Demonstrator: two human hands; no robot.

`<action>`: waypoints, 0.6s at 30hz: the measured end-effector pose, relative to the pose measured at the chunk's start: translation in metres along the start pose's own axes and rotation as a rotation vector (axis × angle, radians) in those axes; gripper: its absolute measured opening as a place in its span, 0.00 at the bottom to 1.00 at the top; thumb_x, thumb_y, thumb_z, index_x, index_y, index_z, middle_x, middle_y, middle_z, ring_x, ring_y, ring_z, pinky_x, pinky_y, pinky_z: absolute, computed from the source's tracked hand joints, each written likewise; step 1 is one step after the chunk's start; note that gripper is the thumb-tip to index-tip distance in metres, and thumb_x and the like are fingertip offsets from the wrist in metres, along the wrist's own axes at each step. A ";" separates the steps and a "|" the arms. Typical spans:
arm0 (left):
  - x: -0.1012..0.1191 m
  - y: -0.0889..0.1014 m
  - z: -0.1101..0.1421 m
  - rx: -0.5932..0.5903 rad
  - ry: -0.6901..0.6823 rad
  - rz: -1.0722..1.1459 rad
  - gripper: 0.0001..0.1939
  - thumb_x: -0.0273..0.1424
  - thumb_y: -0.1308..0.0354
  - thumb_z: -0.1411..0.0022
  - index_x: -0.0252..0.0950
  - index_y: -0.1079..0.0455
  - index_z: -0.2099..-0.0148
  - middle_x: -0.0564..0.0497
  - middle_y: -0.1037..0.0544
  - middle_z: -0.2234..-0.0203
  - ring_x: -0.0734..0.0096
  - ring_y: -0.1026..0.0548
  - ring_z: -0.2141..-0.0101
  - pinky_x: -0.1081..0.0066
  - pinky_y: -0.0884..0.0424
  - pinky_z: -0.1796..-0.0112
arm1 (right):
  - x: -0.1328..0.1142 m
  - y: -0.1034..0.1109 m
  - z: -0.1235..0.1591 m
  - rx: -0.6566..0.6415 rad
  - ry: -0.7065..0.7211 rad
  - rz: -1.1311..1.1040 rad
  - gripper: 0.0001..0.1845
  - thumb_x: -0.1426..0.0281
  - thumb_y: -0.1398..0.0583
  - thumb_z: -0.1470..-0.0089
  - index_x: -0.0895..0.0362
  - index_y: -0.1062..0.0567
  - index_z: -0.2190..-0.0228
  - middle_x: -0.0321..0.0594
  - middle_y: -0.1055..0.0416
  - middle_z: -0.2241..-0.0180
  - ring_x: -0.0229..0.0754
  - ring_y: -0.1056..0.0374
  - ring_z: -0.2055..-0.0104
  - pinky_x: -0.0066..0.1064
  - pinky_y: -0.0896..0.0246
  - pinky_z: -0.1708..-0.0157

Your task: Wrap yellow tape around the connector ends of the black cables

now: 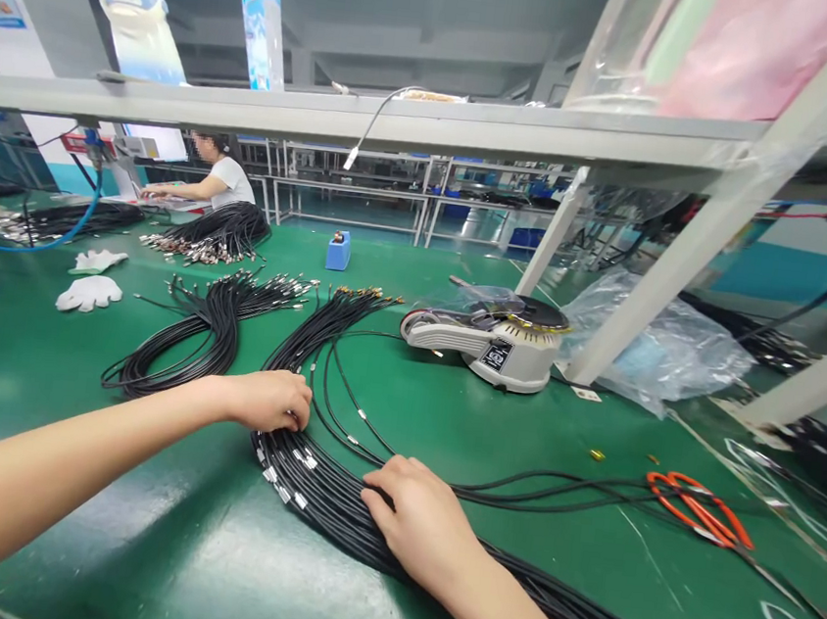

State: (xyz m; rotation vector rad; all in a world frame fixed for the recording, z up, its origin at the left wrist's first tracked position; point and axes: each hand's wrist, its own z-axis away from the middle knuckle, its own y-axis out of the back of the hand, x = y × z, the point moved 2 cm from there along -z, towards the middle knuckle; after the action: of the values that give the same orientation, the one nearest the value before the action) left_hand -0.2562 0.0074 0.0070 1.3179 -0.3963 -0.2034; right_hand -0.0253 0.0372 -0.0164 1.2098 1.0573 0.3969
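A thick bundle of black cables (334,504) curves across the green bench, with small white labels (283,489) and brass-coloured tips (363,294) at its far end. My left hand (275,400) is closed on cables at the bend, its fingertips partly hidden among them. Further along to the right, my right hand (421,517) lies over the bundle, fingers and thumb curled around cables. A few loose strands (497,496) run beside it to the right. Left of the bundle lies a second looped bunch of black cables (215,333).
A tape dispenser (499,343) stands behind my right hand. Orange-handled scissors (703,507) lie at the right. White gloves (90,293), a small blue block (338,250) and another cable pile (222,230) are further back. A shelf beam (418,125) crosses above; a person (224,176) sits beyond.
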 end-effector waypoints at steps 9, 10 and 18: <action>-0.018 0.014 0.016 0.192 0.104 0.017 0.16 0.23 0.51 0.38 0.37 0.30 0.50 0.48 0.24 0.56 0.67 0.28 0.55 0.71 0.35 0.54 | 0.006 0.010 -0.017 0.119 -0.116 -0.185 0.15 0.70 0.49 0.42 0.54 0.23 0.68 0.36 0.22 0.72 0.40 0.27 0.69 0.28 0.39 0.69; -0.022 0.012 0.018 0.199 0.110 0.016 0.16 0.23 0.50 0.39 0.37 0.30 0.50 0.47 0.25 0.55 0.66 0.29 0.54 0.70 0.35 0.52 | 0.007 0.011 -0.017 0.123 -0.118 -0.201 0.15 0.69 0.49 0.42 0.54 0.23 0.69 0.35 0.22 0.73 0.39 0.27 0.71 0.27 0.39 0.71; -0.014 -0.004 0.003 0.214 0.037 0.043 0.09 0.29 0.47 0.38 0.38 0.26 0.65 0.51 0.22 0.68 0.67 0.28 0.61 0.71 0.36 0.56 | -0.003 0.012 -0.013 0.189 -0.067 -0.168 0.17 0.71 0.49 0.43 0.55 0.21 0.71 0.40 0.21 0.71 0.43 0.26 0.69 0.29 0.39 0.70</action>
State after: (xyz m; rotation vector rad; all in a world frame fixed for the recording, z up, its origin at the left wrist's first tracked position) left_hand -0.2702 0.0090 0.0014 1.5195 -0.4230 -0.1022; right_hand -0.0344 0.0463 -0.0038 1.2805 1.1480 0.1281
